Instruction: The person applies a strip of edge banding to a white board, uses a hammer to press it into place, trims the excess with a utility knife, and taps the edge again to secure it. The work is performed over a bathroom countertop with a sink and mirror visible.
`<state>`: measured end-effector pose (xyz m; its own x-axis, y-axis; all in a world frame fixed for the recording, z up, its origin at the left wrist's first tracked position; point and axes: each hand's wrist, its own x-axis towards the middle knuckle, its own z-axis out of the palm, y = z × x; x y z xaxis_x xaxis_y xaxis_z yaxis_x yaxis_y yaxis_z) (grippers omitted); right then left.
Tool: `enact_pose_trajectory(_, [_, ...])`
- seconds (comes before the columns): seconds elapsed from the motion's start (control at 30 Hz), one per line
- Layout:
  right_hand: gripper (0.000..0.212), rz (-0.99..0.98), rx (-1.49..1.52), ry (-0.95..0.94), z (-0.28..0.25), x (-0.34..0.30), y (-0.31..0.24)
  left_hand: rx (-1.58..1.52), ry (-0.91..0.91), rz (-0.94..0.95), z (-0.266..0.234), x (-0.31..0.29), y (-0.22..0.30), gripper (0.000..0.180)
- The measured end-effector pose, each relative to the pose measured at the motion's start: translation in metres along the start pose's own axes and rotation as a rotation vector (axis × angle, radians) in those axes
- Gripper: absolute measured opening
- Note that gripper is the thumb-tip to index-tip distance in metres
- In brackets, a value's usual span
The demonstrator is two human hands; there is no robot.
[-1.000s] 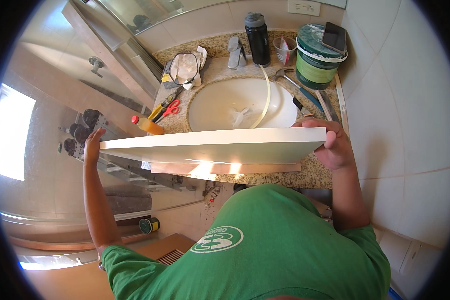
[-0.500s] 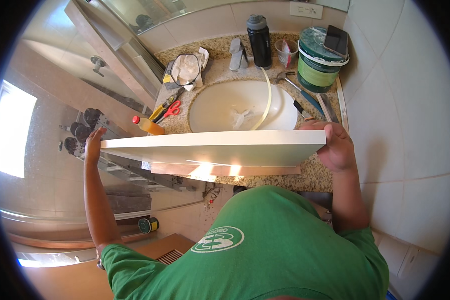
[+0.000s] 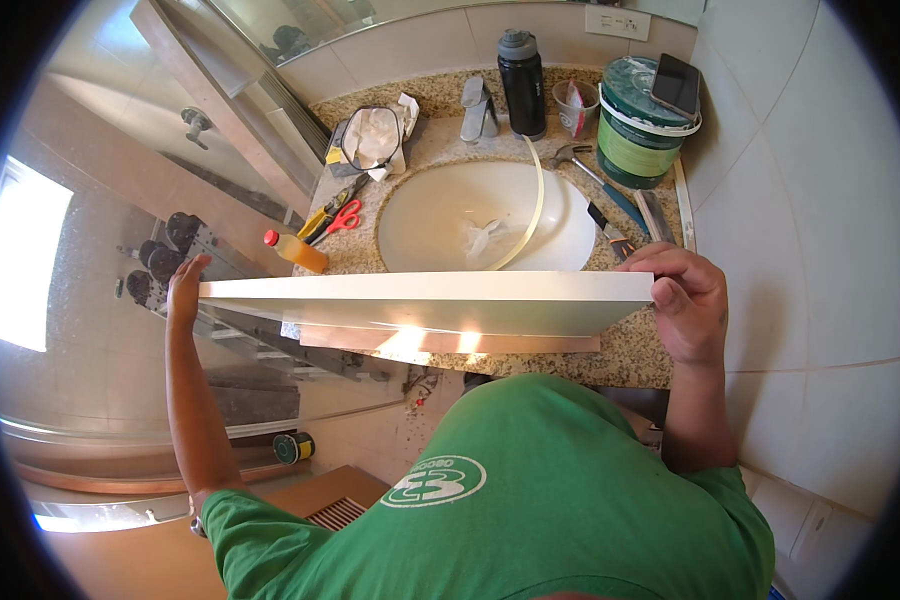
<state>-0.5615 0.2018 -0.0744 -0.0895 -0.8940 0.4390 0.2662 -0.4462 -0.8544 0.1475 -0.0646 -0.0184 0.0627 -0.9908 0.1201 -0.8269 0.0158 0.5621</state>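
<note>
A long white board (image 3: 425,288) is held up in front of me, across the front of the granite countertop (image 3: 640,362). My left hand (image 3: 185,288) is closed on its left end. At the other end my right hand (image 3: 690,300) grips the corner, with the thumb at the end face and the fingers over the top. Behind the board lies the white sink basin (image 3: 425,225), its front rim hidden. Under the board, a pinkish-brown strip (image 3: 340,338) shows along the counter's front, with bright light patches beside it.
Left of the basin are an orange bottle (image 3: 298,252), red-handled scissors (image 3: 345,217) and yellow-handled snips (image 3: 317,222). A hammer (image 3: 610,188), a utility knife (image 3: 610,230) and a green bucket (image 3: 642,135) bearing a phone (image 3: 676,86) stand right. A dark bottle (image 3: 522,88) is behind.
The board's right end has dropped slightly toward me. My right hand has moved a little outward and down, its fingers shifting on the corner. My left hand stays nearly still.
</note>
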Motion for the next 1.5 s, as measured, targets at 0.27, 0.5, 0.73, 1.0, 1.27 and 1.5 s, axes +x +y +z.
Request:
enact_pose_trajectory(0.27, [0.029, 0.042, 0.218, -0.012, 0.002, -0.003, 0.016, 0.052, -0.012, 0.012, -0.002, 0.001, -0.002, 0.044])
enact_pose_trajectory(0.5, [0.016, 0.094, 0.368, 0.025, 0.007, 0.004, 0.016, 0.002, 0.000, 0.009, 0.000, 0.004, -0.003, 0.046])
enact_pose_trajectory(0.73, [0.020, -0.126, -0.321, 0.115, 0.036, 0.011, -0.015, 0.070, 0.062, -0.033, 0.002, 0.007, -0.009, 0.049])
enact_pose_trajectory(1.0, [0.030, 0.105, -0.322, -0.017, 0.044, 0.011, -0.019, 0.561, 0.091, 0.197, -0.011, 0.008, -0.026, 0.047])
enact_pose_trajectory(1.27, [0.037, 0.118, -0.269, -0.001, 0.046, 0.005, -0.021, 0.310, 0.120, 0.613, 0.051, -0.073, 0.172, 0.035])
enact_pose_trajectory(1.5, [0.021, -0.078, -0.144, 0.236, 0.035, 0.001, -0.002, 0.002, -0.232, 1.058, 0.141, -0.169, 0.309, 0.039])
